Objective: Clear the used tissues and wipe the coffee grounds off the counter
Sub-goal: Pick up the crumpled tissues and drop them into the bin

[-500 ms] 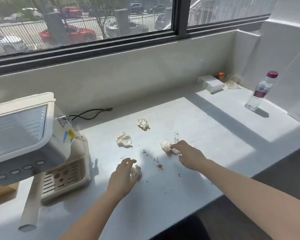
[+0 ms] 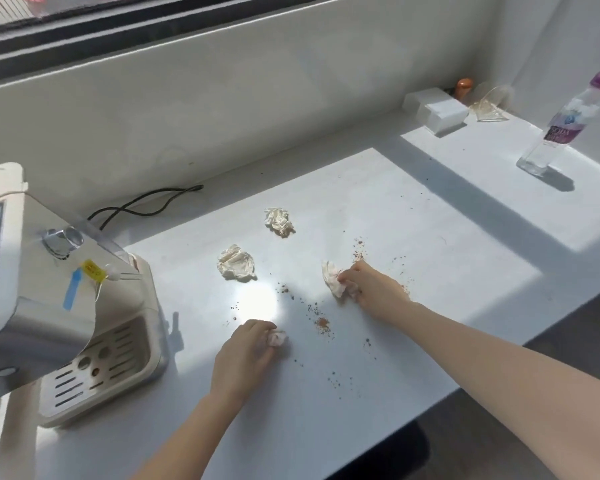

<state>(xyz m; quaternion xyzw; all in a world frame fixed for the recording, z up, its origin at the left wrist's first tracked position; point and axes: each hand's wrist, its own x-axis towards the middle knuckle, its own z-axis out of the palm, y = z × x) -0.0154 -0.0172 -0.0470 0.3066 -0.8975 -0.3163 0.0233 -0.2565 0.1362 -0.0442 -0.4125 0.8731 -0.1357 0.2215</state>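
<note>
Several crumpled used tissues lie on the white counter (image 2: pixel 413 209). My left hand (image 2: pixel 245 355) is closed around one small tissue (image 2: pixel 277 338) at the near middle. My right hand (image 2: pixel 373 287) pinches another tissue (image 2: pixel 331 278) further right. Two loose tissues remain apart from my hands: one (image 2: pixel 236 263) left of centre, one (image 2: pixel 278 220) further back. Brown coffee grounds (image 2: pixel 322 322) are scattered between and around my hands, with more specks (image 2: pixel 359 251) just behind my right hand.
A cream coffee machine (image 2: pixel 59 296) with a drip tray stands at the left, its black cord (image 2: pixel 146 206) trailing along the wall. At the back right are a white box (image 2: pixel 437 110), an orange item (image 2: pixel 464 87) and a water bottle (image 2: pixel 565 124). The counter's edge runs diagonally at the right.
Both hands have tightened on their tissues. The view has tilted down and moved closer to the counter.
</note>
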